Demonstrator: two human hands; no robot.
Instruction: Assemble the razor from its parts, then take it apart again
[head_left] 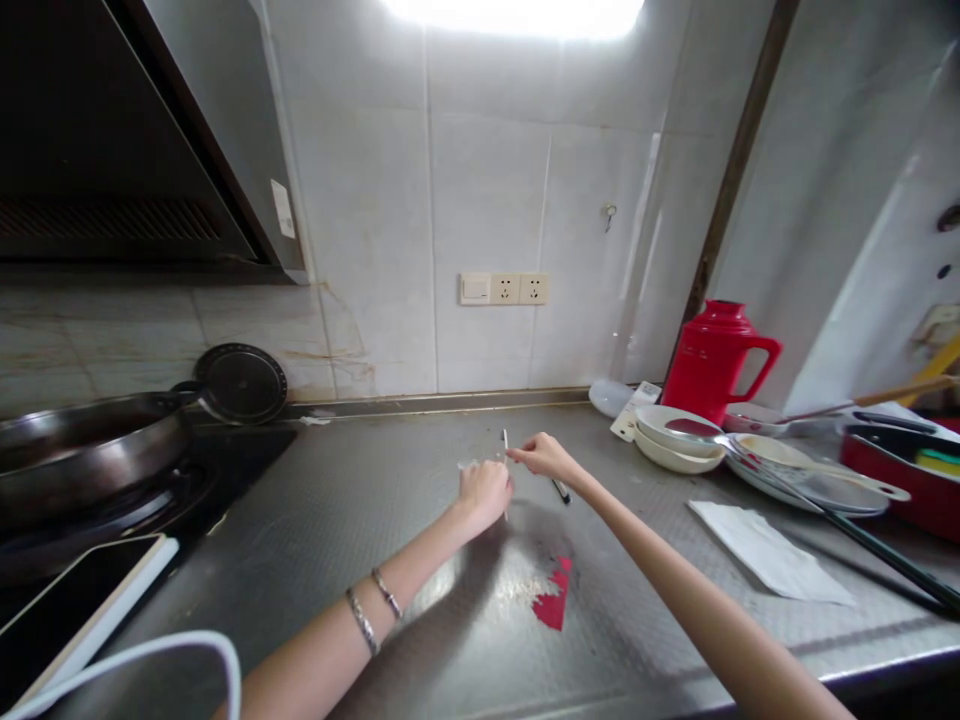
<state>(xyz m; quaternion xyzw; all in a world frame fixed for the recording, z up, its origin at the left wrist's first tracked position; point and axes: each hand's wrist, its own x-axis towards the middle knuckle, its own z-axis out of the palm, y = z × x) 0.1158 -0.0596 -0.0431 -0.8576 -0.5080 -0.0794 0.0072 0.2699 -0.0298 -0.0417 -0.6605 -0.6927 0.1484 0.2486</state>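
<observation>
A thin white stick [505, 438] stands nearly upright above the steel counter, its upper end showing between my hands. My left hand [484, 490] is closed around its lower part; some clear, shiny material shows by the knuckles, too small to name. The fingers of my right hand [546, 457] are pinched together at the stick from the right side. On the counter below my right wrist lies a black-and-white pen-like piece [561, 491]. Nearer to me is a torn red scrap [553, 600] with pale crumbs [529, 590] beside it.
At left, a steel pan [90, 450] sits on the stove, with a phone [82, 610] and white cable in front. At right are a red thermos [709, 360], stacked white bowls [675, 455], a white napkin [769, 550] and a red pot [892, 490]. Sockets [506, 289] are on the wall.
</observation>
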